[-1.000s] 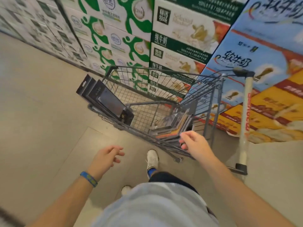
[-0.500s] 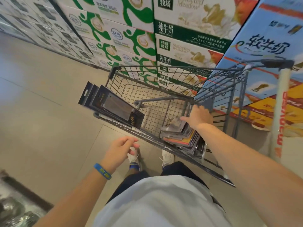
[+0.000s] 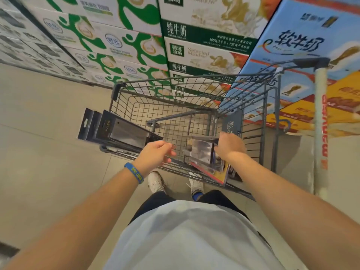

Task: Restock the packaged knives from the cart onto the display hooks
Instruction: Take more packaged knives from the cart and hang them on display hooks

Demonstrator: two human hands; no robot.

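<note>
Two grips meet over the cart (image 3: 116, 91); nothing lifted yet.
Left grip (image 3: 155, 154), loosely curled and empty, has come forward over the near rim in the last half second. Right grip (image 3: 230, 147) stays on the clear knife packs (image 3: 201, 152) standing in the basket, fingers hidden, so I cannot tell if it holds one. Black boxed knives (image 3: 116, 131) lean over the left rim, milk cartons (image 3: 204, 51) behind. A two-handed pick looks imminent; hooks are out of view.
</note>
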